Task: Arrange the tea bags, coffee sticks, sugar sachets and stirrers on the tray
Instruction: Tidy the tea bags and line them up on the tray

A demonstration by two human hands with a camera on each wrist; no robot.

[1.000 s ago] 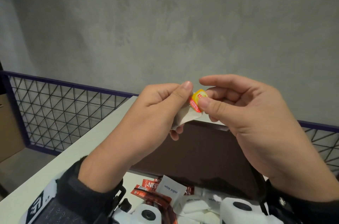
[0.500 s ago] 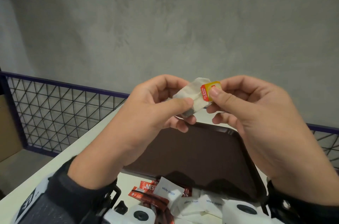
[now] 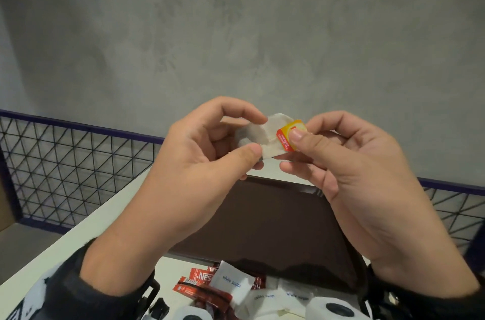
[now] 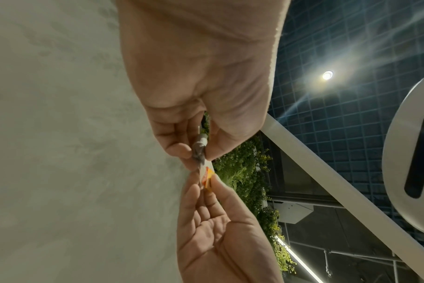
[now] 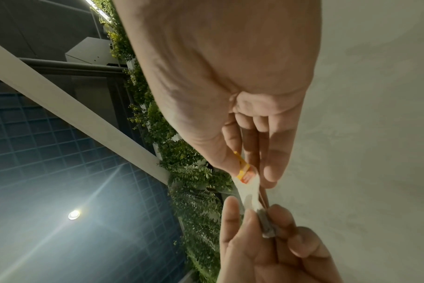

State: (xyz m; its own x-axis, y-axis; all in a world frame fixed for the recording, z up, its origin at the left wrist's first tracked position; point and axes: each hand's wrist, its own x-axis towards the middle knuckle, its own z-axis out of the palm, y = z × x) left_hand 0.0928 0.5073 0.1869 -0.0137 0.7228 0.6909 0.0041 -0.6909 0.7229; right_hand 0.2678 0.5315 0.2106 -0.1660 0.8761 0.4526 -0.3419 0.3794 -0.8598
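Note:
Both hands are raised above the table, holding one white tea bag [image 3: 265, 136] between them. My left hand [image 3: 249, 141] pinches the bag's pouch with thumb and fingers. My right hand [image 3: 296, 133] pinches its yellow and red paper tag [image 3: 290, 136]. The wrist views show the same tea bag [image 4: 202, 162] [image 5: 248, 191] edge-on between both hands. Below lies the dark brown tray [image 3: 262, 220]. Near its front edge sit red coffee sticks [image 3: 202, 285] and white sugar sachets [image 3: 232, 285] in a loose pile. No stirrers are visible.
The white table [image 3: 65, 241] runs along a grey concrete wall. A black wire-mesh fence with a purple rail [image 3: 65, 162] borders its far side. Two white wrist camera units [image 3: 336, 309] show at the bottom edge.
The tea bag has been turned and spread out flat between the hands, its tag now facing me. Both hands shifted slightly upward and apart.

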